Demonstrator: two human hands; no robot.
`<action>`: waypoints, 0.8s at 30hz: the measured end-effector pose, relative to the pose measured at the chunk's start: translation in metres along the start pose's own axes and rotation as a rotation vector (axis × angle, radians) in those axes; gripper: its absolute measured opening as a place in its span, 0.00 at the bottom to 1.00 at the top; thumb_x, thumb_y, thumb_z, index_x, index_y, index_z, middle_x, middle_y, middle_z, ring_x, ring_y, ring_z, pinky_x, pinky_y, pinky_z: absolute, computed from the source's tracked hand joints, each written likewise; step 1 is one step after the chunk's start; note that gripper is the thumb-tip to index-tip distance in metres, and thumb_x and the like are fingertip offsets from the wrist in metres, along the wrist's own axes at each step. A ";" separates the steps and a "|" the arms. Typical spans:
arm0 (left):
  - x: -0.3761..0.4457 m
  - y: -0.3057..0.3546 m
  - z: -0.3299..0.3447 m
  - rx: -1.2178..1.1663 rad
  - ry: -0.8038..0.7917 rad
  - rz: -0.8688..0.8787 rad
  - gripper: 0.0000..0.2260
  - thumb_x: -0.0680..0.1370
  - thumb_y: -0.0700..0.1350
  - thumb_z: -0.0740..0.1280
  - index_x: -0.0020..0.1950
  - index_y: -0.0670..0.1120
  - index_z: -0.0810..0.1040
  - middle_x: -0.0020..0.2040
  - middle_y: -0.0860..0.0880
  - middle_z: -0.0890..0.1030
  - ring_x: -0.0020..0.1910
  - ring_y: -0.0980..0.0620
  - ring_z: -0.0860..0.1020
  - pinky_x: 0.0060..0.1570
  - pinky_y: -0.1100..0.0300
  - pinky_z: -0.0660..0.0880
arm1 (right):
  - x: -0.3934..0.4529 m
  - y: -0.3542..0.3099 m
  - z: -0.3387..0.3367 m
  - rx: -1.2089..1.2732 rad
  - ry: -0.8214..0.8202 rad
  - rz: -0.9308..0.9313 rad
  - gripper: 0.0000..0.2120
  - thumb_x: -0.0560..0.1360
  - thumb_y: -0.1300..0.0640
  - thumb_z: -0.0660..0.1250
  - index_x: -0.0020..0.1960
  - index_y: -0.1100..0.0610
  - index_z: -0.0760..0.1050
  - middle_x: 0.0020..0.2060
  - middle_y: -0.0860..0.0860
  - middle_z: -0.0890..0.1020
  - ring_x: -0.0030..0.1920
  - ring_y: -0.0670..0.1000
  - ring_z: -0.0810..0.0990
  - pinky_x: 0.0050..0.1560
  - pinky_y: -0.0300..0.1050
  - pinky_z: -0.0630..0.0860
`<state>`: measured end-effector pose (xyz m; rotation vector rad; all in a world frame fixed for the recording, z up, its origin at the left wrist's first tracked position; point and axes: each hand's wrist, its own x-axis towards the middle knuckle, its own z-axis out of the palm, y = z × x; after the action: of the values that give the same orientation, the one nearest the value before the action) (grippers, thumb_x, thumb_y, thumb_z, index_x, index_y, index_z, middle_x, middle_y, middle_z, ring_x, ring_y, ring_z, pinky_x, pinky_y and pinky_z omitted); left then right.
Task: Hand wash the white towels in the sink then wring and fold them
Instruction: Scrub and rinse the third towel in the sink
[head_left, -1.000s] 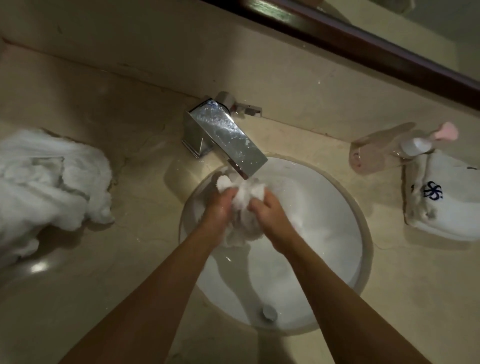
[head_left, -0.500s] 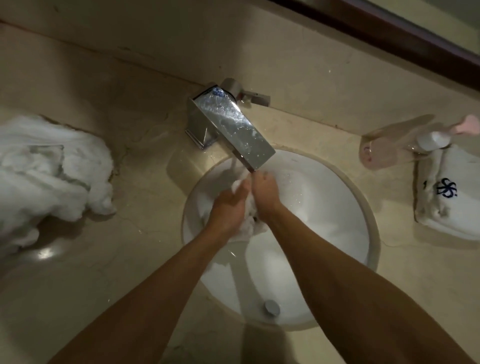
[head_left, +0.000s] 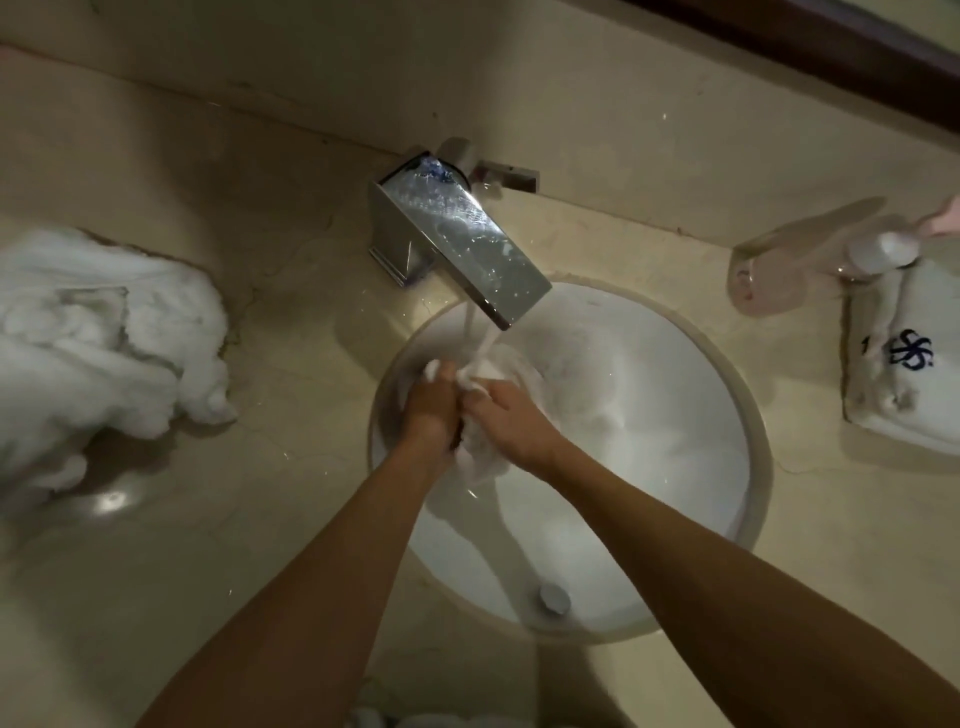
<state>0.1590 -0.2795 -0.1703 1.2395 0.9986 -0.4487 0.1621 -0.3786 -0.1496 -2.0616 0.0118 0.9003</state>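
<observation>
Your left hand (head_left: 434, 410) and right hand (head_left: 511, 423) both clutch the towel (head_left: 480, 376) under the tap (head_left: 467, 249), over the sink (head_left: 675, 395).

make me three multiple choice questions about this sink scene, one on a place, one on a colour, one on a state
1. Where does the crumpled pile of towels lie?
A. on the counter left of the sink
B. inside the sink
C. on top of the tap

2. What colour is the mark on the folded towel to the right?
A. red
B. dark blue
C. green

3. What is the tap doing?
A. running water
B. shut off
C. wrapped in a towel

Answers:
1 A, the pile of towels sits on the counter, left of the sink.
2 B, the folded towel bears a dark blue mark.
3 A, water falls from the tap onto the small towel that the left hand and right hand grip.
</observation>
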 end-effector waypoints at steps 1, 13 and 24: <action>-0.003 -0.005 0.002 0.019 -0.066 0.001 0.11 0.81 0.47 0.61 0.41 0.46 0.75 0.38 0.45 0.78 0.44 0.45 0.77 0.43 0.54 0.74 | -0.002 0.007 -0.003 -0.001 0.066 -0.011 0.15 0.82 0.49 0.56 0.45 0.56 0.75 0.41 0.52 0.80 0.45 0.52 0.78 0.50 0.49 0.74; -0.020 -0.033 -0.007 0.069 -0.303 -0.407 0.26 0.74 0.59 0.71 0.63 0.41 0.78 0.53 0.41 0.84 0.52 0.41 0.83 0.58 0.47 0.78 | -0.037 0.046 -0.016 0.689 0.013 0.533 0.20 0.79 0.48 0.67 0.64 0.60 0.78 0.54 0.57 0.85 0.56 0.58 0.84 0.61 0.55 0.79; 0.013 0.005 -0.019 -0.069 -0.363 -0.307 0.30 0.65 0.58 0.76 0.60 0.42 0.81 0.58 0.37 0.82 0.55 0.38 0.81 0.59 0.41 0.76 | -0.054 -0.027 -0.031 0.673 0.298 0.101 0.12 0.81 0.50 0.64 0.51 0.57 0.82 0.46 0.56 0.87 0.47 0.54 0.86 0.49 0.48 0.82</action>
<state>0.1622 -0.2575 -0.1782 0.9025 0.8834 -0.8398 0.1494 -0.4007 -0.0871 -1.5438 0.5136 0.5349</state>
